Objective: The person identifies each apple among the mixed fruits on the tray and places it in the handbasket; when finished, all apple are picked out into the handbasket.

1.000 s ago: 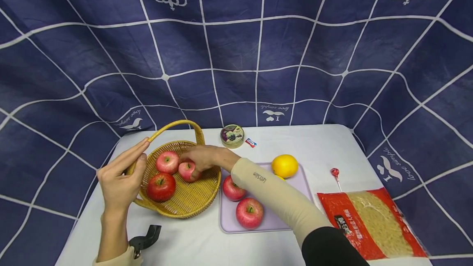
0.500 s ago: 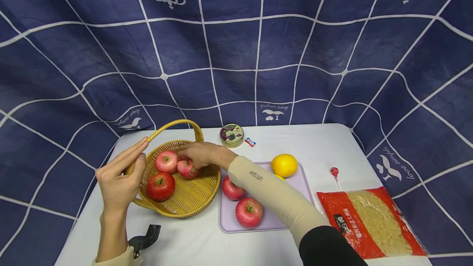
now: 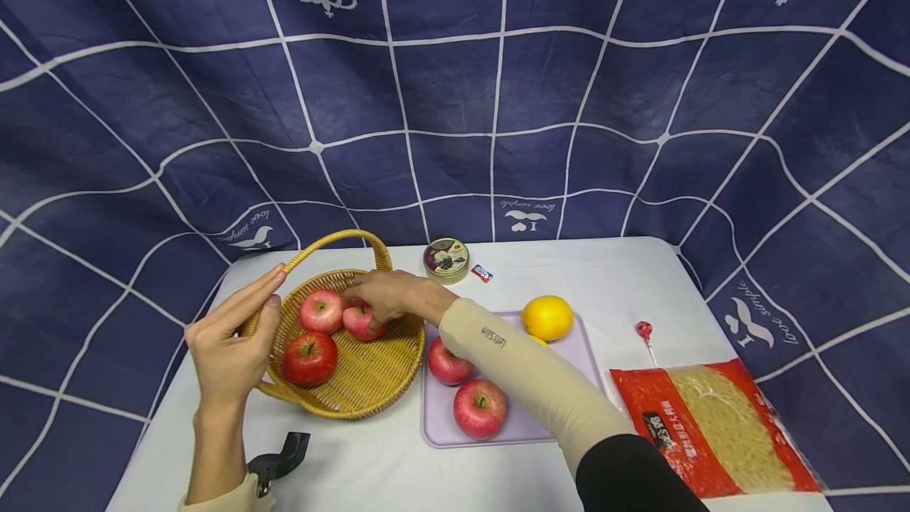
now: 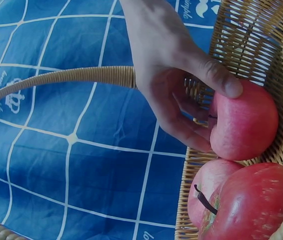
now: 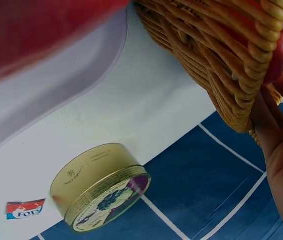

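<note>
A wicker basket [image 3: 377,385] stands on the left of the table, its arched handle [image 3: 334,238] rising over it. My left hand [image 3: 231,346] holds the handle's left side between thumb and fingers. Inside the basket, my right hand [image 3: 389,293] grips a pinkish-red apple [image 4: 246,120], thumb on one side and fingers on the other. Two other apples lie there: a pink apple [image 3: 321,311] beside the gripped one and a darker red apple [image 3: 310,359] nearer me. In the right wrist view, the basket's wall hides much of the gripped apple.
A lilac tray [image 3: 444,439] right of the basket bears two apples [image 3: 480,409] and a lemon [image 3: 547,318]; another yellow fruit is mostly behind my forearm. Behind stand a round tin [image 3: 446,261] and a small wrapped sweet [image 3: 483,274]. Right are a lollipop [image 3: 644,332] and a red food packet [image 3: 711,429].
Compared with a second ago, my right hand and its apple have shifted very slightly towards the back of the basket. My left hand has stayed at the handle.
</note>
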Motion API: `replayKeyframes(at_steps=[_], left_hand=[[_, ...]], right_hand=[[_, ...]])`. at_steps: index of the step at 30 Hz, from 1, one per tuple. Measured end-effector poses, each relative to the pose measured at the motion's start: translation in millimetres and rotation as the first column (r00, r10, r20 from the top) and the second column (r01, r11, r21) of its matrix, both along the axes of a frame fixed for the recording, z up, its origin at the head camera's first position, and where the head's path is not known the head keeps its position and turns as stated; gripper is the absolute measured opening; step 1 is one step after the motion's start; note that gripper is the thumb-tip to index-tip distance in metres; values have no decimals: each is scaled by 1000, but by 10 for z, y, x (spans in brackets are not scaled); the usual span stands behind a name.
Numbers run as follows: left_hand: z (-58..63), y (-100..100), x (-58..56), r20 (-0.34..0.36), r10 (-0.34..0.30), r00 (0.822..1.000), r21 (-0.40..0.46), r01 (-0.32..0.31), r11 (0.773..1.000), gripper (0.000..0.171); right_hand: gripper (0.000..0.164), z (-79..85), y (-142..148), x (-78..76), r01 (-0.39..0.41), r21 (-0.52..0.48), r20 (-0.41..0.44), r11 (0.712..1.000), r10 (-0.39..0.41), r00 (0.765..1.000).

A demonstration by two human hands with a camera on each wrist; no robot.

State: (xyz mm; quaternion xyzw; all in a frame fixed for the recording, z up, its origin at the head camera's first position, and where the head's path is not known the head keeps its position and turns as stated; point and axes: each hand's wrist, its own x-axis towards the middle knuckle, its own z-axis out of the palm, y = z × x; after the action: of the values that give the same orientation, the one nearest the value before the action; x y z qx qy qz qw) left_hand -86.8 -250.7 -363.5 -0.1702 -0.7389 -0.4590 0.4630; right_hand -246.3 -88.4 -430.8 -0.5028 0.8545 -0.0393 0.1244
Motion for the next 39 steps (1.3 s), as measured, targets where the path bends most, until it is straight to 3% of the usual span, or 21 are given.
replayKeyframes(at_steps=[20, 39], left_hand=[[4, -3, -2, 5, 0, 1000, -8, 0, 1000, 22], [35, 21, 17, -1, 2, 1000, -5, -2, 1000, 22]], right_hand=[[53, 46, 41, -30, -17, -42, -8, 999, 17, 1000], [53, 34, 46, -27, -23, -32, -32, 999, 22, 999]])
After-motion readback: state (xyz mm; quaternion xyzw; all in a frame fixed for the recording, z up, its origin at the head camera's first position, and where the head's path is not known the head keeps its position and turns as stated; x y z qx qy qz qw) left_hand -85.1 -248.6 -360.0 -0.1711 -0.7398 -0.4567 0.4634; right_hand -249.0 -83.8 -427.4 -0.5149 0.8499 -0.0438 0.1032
